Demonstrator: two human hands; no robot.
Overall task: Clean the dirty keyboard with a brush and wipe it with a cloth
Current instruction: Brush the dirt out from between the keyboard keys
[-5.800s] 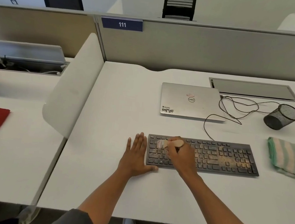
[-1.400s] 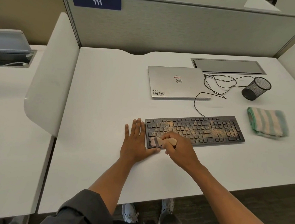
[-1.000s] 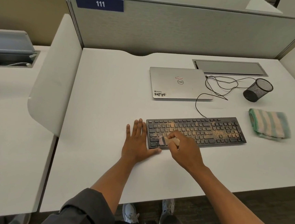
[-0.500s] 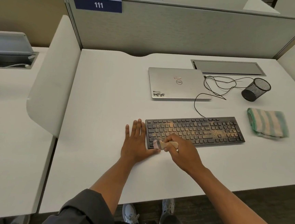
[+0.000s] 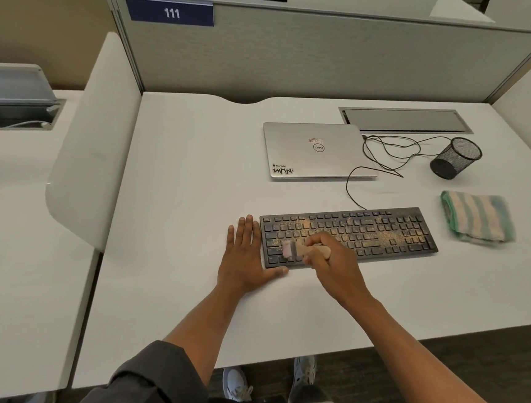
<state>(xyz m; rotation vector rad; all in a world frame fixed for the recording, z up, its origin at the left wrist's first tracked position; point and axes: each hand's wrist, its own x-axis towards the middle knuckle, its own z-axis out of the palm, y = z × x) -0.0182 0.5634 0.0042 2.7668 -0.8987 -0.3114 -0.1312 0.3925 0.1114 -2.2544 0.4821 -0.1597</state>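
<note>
Brush [image 5: 298,250] slightly higher on keyboard [image 5: 383,231], right hand [image 5: 332,265] gripping (bristles blurred); left hand [image 5: 246,257] flat.

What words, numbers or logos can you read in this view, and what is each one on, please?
"111": white digits on the blue sign on the partition.
"DELL": round logo, seen upside down, on the closed laptop lid.
"WMN": black sticker at the lid's near left corner.
Small sticker above the logo, line above "WMN", keyboard legends: too small or blurred.

Around the dusty black keyboard [image 5: 348,236], bare white surface [image 5: 189,175] lies left and near. A striped folded cloth [image 5: 478,216] sits just right; a closed silver laptop [image 5: 316,151], black cable [image 5: 355,190] and mesh cup [image 5: 456,157] crowd behind.
</note>
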